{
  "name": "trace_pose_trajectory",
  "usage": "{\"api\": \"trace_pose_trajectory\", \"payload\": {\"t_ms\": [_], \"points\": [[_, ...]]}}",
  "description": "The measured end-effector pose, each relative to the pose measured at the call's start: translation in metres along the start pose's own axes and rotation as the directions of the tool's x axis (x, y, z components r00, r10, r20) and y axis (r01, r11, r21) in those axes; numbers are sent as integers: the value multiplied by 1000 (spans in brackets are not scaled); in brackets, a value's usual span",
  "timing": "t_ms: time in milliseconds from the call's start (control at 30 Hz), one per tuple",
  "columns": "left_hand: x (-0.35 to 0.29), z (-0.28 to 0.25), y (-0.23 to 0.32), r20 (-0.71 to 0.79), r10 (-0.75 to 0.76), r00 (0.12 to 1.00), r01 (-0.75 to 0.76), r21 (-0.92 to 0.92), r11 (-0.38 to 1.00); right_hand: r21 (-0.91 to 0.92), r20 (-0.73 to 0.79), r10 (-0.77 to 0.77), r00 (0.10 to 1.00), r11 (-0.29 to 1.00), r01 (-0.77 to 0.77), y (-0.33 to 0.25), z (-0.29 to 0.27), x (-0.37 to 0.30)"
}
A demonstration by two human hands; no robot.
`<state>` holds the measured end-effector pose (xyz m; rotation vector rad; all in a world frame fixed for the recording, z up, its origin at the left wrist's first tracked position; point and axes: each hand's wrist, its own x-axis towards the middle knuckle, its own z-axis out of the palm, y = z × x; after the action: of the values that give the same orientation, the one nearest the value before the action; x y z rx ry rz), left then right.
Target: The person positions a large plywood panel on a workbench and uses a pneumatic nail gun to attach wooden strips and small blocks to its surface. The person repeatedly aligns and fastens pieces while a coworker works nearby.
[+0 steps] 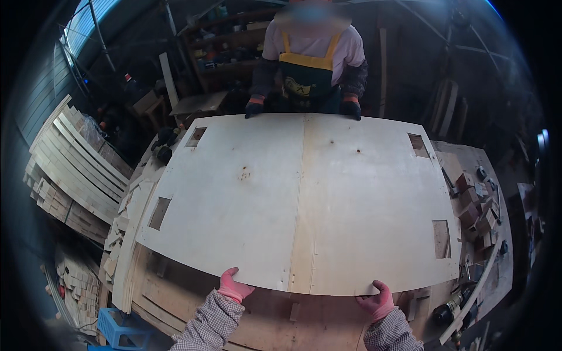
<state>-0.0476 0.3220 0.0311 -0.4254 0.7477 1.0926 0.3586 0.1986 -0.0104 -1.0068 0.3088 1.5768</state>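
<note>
Left hand [234,286], pink glove: partly closed at the near edge of the wooden panel [257,216], left of its middle, thumb up on top, other fingers mostly hidden, seemingly under. Right hand [376,301], same glove, same kind of pinch farther right along that edge. Both look to have hold of the panel and nothing else; how tight, can't tell.

Panel: large, pale, lies roughly level over the table [462,153], between the wearer and a co-worker [310,64]. Co-worker's dark-gloved hands are at the far edge; their grip can't be read. Yellowish band runs down the panel's middle, a few dark knots, four rectangular cutouts, one near each corner. A short wood piece [294,312] shows beneath the near edge; whether the panel rests on anything there is unclear.

Progress, as judged: cutouts are made and the panel spans the table; placing looks unfinished, since the wearer's hands have hold of it. Left to do: settle it and let go. Nothing visible shows it fastened.

Around: small wood blocks [468,205] and a power tool [451,310] on the right, stacked wood strips [76,169] on the left, blue plastic crate [117,327] low left, loaded shelves [234,64] behind the co-worker, dim.
</note>
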Motion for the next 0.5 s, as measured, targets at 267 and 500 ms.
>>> {"api": "trace_pose_trajectory", "payload": {"t_ms": [267,500], "points": [[-14,68,-10,58,-60,997,59,11,998,385,-48,-14,999,922,31,-57,70,-27],[81,136,16,93,50,994,-68,211,975,402,70,-44,997,915,12,-110,128,85]]}}
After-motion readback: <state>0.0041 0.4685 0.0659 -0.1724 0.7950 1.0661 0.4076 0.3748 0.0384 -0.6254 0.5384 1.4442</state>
